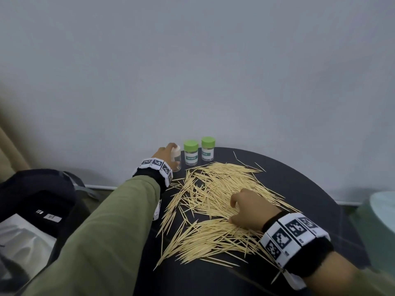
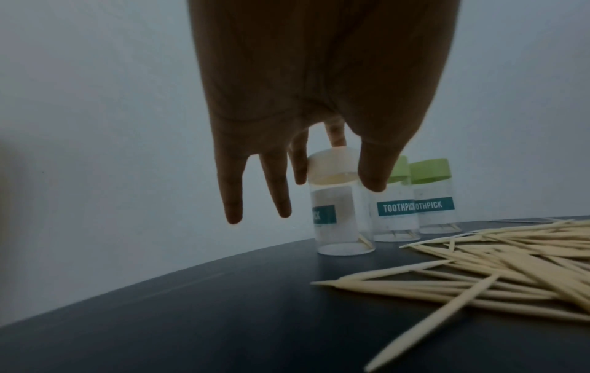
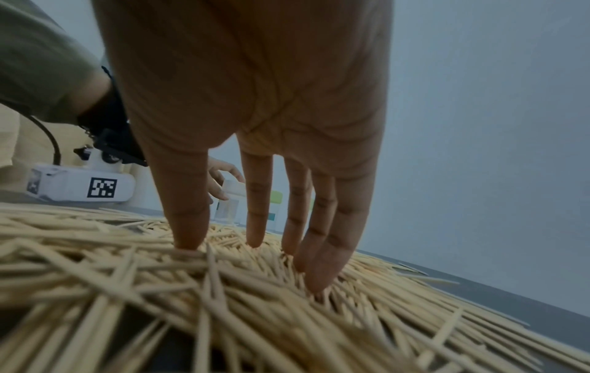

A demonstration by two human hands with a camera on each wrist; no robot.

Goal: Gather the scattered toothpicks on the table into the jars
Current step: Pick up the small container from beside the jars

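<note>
A large heap of pale wooden toothpicks (image 1: 213, 199) (image 2: 510, 265) (image 3: 223, 290) covers the middle of the round black table (image 1: 299, 189). Three clear jars labelled TOOTHPICK stand in a row at the back edge. Two have green lids (image 1: 190, 153) (image 1: 207, 149) (image 2: 396, 209) (image 2: 437, 202). The leftmost, white-capped jar (image 1: 176, 160) (image 2: 335, 214) (image 3: 231, 199) stands upright on the table. My left hand (image 1: 168, 150) (image 2: 335, 164) (image 3: 220, 181) grips its cap between thumb and fingers. My right hand (image 1: 235, 208) (image 3: 255, 252) rests on the heap, its straight fingertips pressing into the toothpicks.
A black bag (image 1: 42, 193) with white sheets in it sits on the floor left of the table. A pale green object (image 1: 380, 221) stands at the right edge. The grey wall runs close behind the jars. Bare tabletop shows at the front and far right.
</note>
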